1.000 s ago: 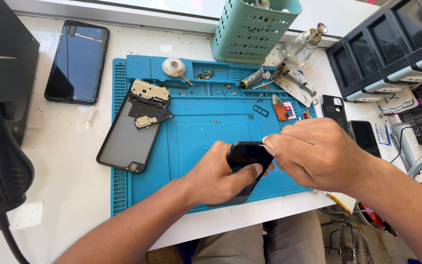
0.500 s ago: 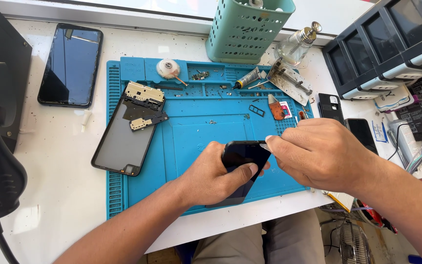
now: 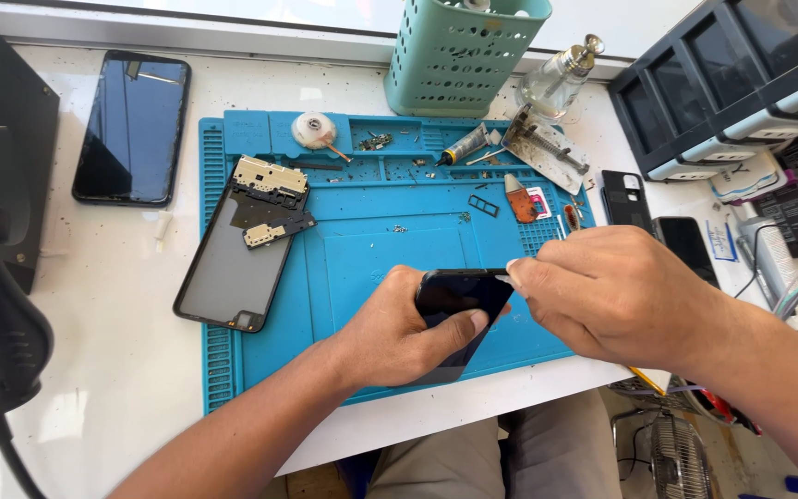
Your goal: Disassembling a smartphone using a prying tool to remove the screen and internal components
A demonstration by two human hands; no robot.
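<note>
now left hand (image 3: pixel 399 337) grips dark phone (image 3: pixel 459 296), right hand (image 3: pixel 616 291) fingertips at its edge, above blue mat (image 3: pixel 371 249)

Blue work mat (image 3: pixel 371 231) on white bench. Left hand (image 3: pixel 399 337) grips dark phone (image 3: pixel 459 296) above mat's near edge; right hand (image 3: pixel 616 291) pinches phone's right end. Opened phone (image 3: pixel 237 259) lies on mat's left side; green basket (image 3: pixel 459 55) beyond mat's far edge.

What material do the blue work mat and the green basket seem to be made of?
The blue work mat looks like soft silicone or rubber: matte surface, moulded ridges and shallow compartments. The green basket looks like rigid plastic: smooth, slightly glossy walls with regular punched holes. Neither can be confirmed by sight alone.
</note>
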